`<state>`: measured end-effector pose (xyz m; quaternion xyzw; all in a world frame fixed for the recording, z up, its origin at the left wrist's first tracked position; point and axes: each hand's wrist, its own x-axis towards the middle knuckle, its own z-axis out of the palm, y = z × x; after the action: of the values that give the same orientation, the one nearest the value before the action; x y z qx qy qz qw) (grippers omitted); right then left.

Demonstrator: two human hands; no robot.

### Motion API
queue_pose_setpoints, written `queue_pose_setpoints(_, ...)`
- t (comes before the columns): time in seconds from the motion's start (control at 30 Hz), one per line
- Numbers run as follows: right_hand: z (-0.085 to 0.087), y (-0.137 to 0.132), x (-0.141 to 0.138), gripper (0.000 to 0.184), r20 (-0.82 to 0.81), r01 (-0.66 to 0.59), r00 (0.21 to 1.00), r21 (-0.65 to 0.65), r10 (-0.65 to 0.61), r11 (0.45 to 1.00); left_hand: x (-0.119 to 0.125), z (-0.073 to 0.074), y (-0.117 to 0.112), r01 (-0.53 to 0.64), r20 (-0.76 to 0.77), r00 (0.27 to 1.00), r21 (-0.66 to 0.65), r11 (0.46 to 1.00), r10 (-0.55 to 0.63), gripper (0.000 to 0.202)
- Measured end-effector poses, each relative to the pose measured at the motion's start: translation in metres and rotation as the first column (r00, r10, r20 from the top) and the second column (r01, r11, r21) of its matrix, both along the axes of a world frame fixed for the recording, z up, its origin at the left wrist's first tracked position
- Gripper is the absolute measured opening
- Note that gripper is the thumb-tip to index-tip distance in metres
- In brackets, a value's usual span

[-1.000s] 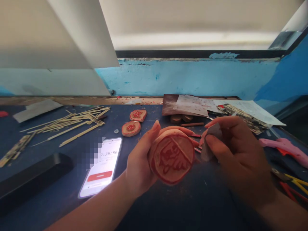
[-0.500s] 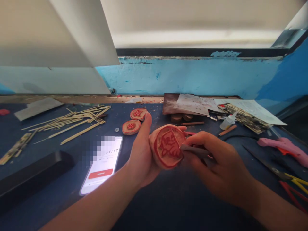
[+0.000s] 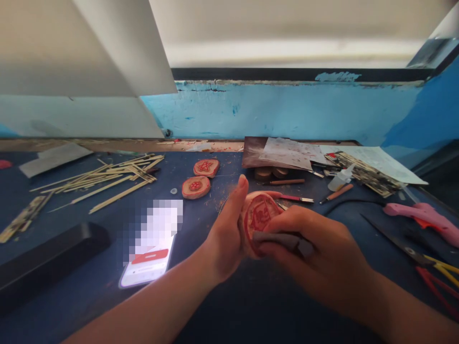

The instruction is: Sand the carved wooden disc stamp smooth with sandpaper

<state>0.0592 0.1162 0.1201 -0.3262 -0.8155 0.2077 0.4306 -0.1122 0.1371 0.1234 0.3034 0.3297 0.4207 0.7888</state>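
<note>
My left hand [image 3: 225, 229] grips a round wooden disc [image 3: 261, 212] with a red carved design, holding it upright above the dark blue table [image 3: 251, 306]. My right hand [image 3: 315, 258] is closed on a small grey folded piece [image 3: 283, 239], likely sandpaper, and presses it against the disc's lower edge. Two smaller carved discs lie farther back, one with a red star [image 3: 206, 167] and one with a red dot pattern [image 3: 195, 187].
A lit phone [image 3: 148, 260] lies left of my hands, and a black bar [image 3: 50, 263] further left. Thin wooden sticks [image 3: 103, 179] are scattered at the back left. Papers [image 3: 287, 155], small carving tools [image 3: 294, 198], a pink glue gun [image 3: 426, 217] and pliers [image 3: 433, 272] sit at right.
Both hands moved lower and farther from me with the disc. The right hand brought the grey piece from beside the disc down onto its lower edge. The disc is turned more edge-on.
</note>
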Motion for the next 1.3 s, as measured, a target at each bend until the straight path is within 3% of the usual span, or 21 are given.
queue_pose_setpoints(0.13,-0.002,-0.005,-0.004,0.021,-0.003,-0.034,0.999,-0.022,0.034,0.999,0.003,-0.001,0.000,-0.006,0.038,0.999,0.013,1.000,0.006,0.073)
queue_pose_setpoints(0.3,0.001,-0.009,-0.004,0.026,0.105,0.010,0.994,0.003,-0.011,1.000,0.004,0.005,0.001,-0.057,0.067,0.996,-0.005,0.998,0.057,0.067)
queue_pose_setpoints(0.47,0.001,-0.014,-0.007,0.021,0.010,0.018,1.000,0.030,-0.018,0.999,0.004,0.007,-0.002,-0.037,0.071,0.997,-0.022,0.999,0.039,0.070)
queue_pose_setpoints(0.67,0.005,-0.014,-0.007,0.019,0.063,0.089,0.994,0.014,-0.090,0.996,0.002,0.008,-0.003,-0.089,0.115,0.990,0.018,0.996,0.086,0.071)
queue_pose_setpoints(0.8,0.005,-0.016,-0.009,0.015,0.038,0.032,0.999,0.033,-0.033,0.999,0.005,0.007,-0.003,-0.045,0.133,0.990,-0.013,0.999,0.046,0.072)
queue_pose_setpoints(0.97,0.007,-0.014,-0.007,0.017,0.076,0.111,0.991,0.023,-0.112,0.994,0.006,0.009,-0.003,-0.122,0.159,0.979,-0.029,0.992,0.125,0.072)
queue_pose_setpoints(1.13,0.008,-0.013,-0.008,0.018,0.058,0.051,0.997,0.016,-0.052,0.999,0.007,0.010,-0.005,-0.067,0.189,0.979,-0.064,0.996,0.078,0.072)
queue_pose_setpoints(1.3,0.007,-0.015,-0.007,0.017,0.088,0.064,0.994,0.042,-0.068,0.997,0.004,0.010,-0.006,-0.152,0.167,0.973,-0.049,0.987,0.158,0.070)
